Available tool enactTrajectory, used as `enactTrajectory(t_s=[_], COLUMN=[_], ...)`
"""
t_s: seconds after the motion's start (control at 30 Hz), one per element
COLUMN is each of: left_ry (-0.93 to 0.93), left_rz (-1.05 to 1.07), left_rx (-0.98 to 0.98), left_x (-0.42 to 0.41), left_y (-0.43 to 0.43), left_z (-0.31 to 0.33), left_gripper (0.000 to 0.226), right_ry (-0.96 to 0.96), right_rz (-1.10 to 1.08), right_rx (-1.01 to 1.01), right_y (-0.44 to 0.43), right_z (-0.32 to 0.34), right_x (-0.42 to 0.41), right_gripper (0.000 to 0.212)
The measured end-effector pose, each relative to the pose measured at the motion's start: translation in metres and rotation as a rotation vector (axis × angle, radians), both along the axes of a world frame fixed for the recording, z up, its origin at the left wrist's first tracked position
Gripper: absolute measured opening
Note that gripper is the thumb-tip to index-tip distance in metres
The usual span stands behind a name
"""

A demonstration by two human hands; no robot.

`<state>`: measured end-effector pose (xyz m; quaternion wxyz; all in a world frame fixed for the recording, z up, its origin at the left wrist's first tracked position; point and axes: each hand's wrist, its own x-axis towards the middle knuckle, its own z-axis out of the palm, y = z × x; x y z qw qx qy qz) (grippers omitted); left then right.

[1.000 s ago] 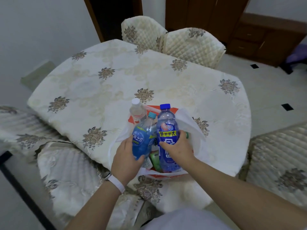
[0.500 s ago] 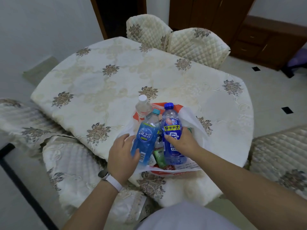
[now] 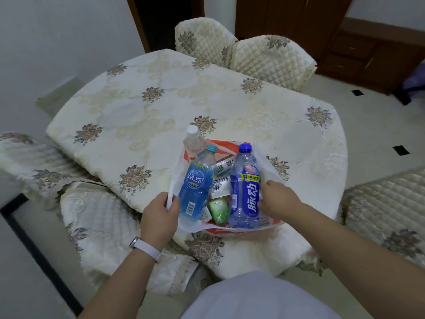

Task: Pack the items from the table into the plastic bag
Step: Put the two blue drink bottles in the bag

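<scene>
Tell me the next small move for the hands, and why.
Probably move the right hand to grip the right edge of the plastic bag and gather it toward the left hand, which pinches the left handle. The light blue bottle and dark blue bottle lie inside.

left hand (image 3: 161,211) off light-blue bottle (image 3: 195,187), now pinching bag handle (image 3: 172,184), right hand (image 3: 279,199) shifted rightward

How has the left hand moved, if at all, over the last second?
Yes. The left hand has let go of the light-blue bottle and shifted leftward off it. It now pinches the plastic bag by its white handle beside that bottle.
</scene>
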<state>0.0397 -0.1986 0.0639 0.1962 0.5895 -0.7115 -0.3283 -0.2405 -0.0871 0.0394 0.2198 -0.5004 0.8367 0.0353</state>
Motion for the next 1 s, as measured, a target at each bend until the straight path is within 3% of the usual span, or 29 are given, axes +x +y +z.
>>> enactTrajectory(t_s=[0.17, 0.3, 0.4, 0.43, 0.57, 0.7, 0.8, 1.0], left_ry=[0.156, 0.203, 0.222, 0.236, 0.284, 0.319, 0.348, 0.451], left_rz=[-0.058, -0.112, -0.149, -0.156, -0.171, -0.179, -0.176, -0.127], left_rx=[-0.028, -0.068, -0.088, -0.091, -0.107, -0.108, -0.113, -0.054], left_x=[-0.011, -0.024, -0.032, -0.035, -0.044, -0.051, -0.054, -0.057], left_y=[0.009, 0.012, 0.013, 0.013, 0.013, 0.011, 0.011, -0.001], left_z=[0.014, 0.027, 0.033, 0.034, 0.041, 0.043, 0.045, 0.063], left_gripper=[0.035, 0.039, 0.042, 0.042, 0.039, 0.047, 0.047, 0.029], right_ry=[-0.094, -0.132, -0.089, -0.103, -0.289, -0.667, -0.868, -0.975], right_rz=[0.17, 0.188, 0.142, 0.069, -0.319, -0.664, -0.73, -0.679], right_rx=[0.145, 0.162, 0.139, 0.131, -0.127, -0.533, -0.648, -0.778], right_y=[0.014, 0.025, 0.024, 0.022, 0.01, -0.013, -0.035, -0.057], right_z=[0.006, 0.004, -0.001, -0.003, 0.008, 0.055, 0.083, 0.128], right_x=[-0.002, -0.002, -0.004, -0.006, -0.015, -0.011, 0.001, 0.015], right_gripper=[0.028, 0.041, 0.008, 0.016, 0.023, 0.015, 0.014, 0.016])
